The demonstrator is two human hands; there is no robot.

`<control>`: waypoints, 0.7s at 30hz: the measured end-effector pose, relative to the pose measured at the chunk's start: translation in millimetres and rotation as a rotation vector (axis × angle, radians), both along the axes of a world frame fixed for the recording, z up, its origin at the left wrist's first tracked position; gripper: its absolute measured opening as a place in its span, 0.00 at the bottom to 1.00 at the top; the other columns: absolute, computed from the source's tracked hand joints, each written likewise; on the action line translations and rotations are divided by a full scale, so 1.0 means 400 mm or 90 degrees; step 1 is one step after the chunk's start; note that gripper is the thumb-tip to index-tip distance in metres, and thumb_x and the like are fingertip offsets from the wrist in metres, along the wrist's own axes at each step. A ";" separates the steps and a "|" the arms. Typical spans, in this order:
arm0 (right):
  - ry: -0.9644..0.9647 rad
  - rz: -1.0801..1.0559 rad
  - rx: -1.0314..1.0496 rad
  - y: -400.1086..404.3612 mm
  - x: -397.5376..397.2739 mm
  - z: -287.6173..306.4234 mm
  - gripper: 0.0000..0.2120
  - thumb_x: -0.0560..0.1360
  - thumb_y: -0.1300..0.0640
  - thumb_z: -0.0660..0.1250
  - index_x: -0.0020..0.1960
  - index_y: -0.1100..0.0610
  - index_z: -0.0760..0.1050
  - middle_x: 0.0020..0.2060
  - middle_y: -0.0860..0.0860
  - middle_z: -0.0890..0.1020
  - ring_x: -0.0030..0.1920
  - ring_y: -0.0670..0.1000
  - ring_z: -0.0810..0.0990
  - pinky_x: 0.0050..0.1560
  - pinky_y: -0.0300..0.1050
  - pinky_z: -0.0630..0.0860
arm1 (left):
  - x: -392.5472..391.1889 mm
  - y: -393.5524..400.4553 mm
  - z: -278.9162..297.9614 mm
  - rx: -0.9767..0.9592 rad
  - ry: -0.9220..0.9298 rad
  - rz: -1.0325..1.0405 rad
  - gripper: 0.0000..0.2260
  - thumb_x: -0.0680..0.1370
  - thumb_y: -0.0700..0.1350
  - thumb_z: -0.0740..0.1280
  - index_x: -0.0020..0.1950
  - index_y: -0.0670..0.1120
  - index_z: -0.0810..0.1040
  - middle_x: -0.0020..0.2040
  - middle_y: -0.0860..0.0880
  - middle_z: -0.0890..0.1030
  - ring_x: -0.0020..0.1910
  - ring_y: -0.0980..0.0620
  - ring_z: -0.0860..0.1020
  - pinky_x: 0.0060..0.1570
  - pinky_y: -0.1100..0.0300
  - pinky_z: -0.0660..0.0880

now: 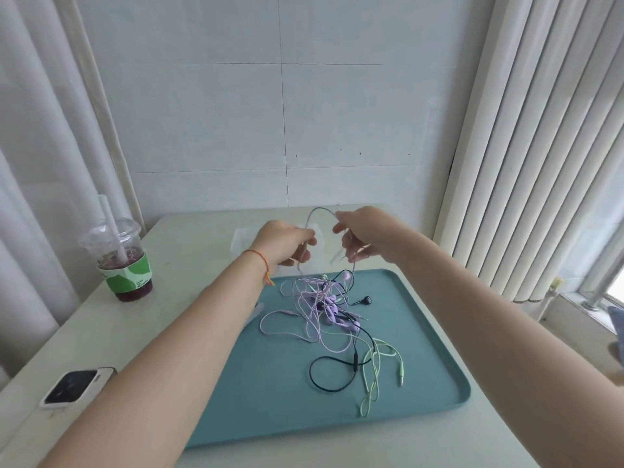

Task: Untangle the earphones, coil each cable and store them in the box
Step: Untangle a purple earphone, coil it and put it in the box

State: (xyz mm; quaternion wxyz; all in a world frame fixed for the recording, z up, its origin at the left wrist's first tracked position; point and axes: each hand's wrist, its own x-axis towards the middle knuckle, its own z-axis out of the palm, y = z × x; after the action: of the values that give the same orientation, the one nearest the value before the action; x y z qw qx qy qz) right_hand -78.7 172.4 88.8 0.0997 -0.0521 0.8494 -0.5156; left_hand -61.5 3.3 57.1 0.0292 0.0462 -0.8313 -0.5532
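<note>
Untangling has barely begun: left hand (pixel 287 243) and right hand (pixel 363 236) each pinch one grey cable (pixel 319 212) raised in a loop above the tray (pixel 270 417), earphones (pixel 332 314) still knotted, none coiled.

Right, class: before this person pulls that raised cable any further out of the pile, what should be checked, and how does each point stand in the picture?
1. Left hand grips the grey cable: ok.
2. Right hand grips the same cable: ok.
3. Cable free of the tangle: not ok, it still runs down into it.
4. Tangle lies inside the teal tray: ok.
5. Drink cup and phone clear of the cables: ok.
6. Clear box open and ready: cannot tell, mostly hidden behind the hands.
</note>
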 end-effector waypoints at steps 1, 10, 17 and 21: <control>-0.013 0.001 0.047 -0.001 -0.004 -0.008 0.15 0.82 0.53 0.56 0.53 0.65 0.74 0.31 0.55 0.78 0.27 0.51 0.76 0.34 0.45 0.77 | -0.004 -0.003 -0.012 0.046 -0.031 0.024 0.09 0.79 0.44 0.64 0.45 0.41 0.80 0.22 0.49 0.76 0.23 0.54 0.77 0.27 0.64 0.72; 0.326 0.097 0.278 -0.015 0.007 -0.012 0.19 0.73 0.67 0.59 0.62 0.58 0.78 0.60 0.52 0.80 0.61 0.52 0.77 0.62 0.43 0.71 | 0.011 0.012 -0.028 0.045 -0.103 -0.124 0.19 0.83 0.54 0.56 0.42 0.43 0.77 0.25 0.52 0.61 0.21 0.54 0.56 0.27 0.61 0.59; 0.302 0.200 0.329 -0.053 0.022 -0.049 0.21 0.76 0.56 0.66 0.67 0.57 0.67 0.49 0.52 0.77 0.46 0.52 0.74 0.39 0.41 0.68 | 0.000 0.037 -0.030 0.174 -0.014 -0.084 0.06 0.79 0.46 0.55 0.45 0.46 0.68 0.30 0.48 0.64 0.23 0.53 0.59 0.31 0.59 0.61; 0.259 0.199 0.386 -0.049 0.020 -0.043 0.17 0.76 0.49 0.67 0.60 0.57 0.74 0.44 0.51 0.75 0.44 0.52 0.73 0.42 0.43 0.67 | -0.014 0.019 -0.070 0.162 0.007 -0.131 0.10 0.74 0.48 0.59 0.49 0.43 0.71 0.32 0.46 0.71 0.27 0.52 0.69 0.33 0.59 0.67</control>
State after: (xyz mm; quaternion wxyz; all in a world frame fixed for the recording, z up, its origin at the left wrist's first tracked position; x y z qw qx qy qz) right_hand -70.7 152.7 71.6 0.0173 -0.2500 0.9473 -0.1995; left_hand -66.9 10.7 29.2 -0.0295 -0.0387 -0.7546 -0.6544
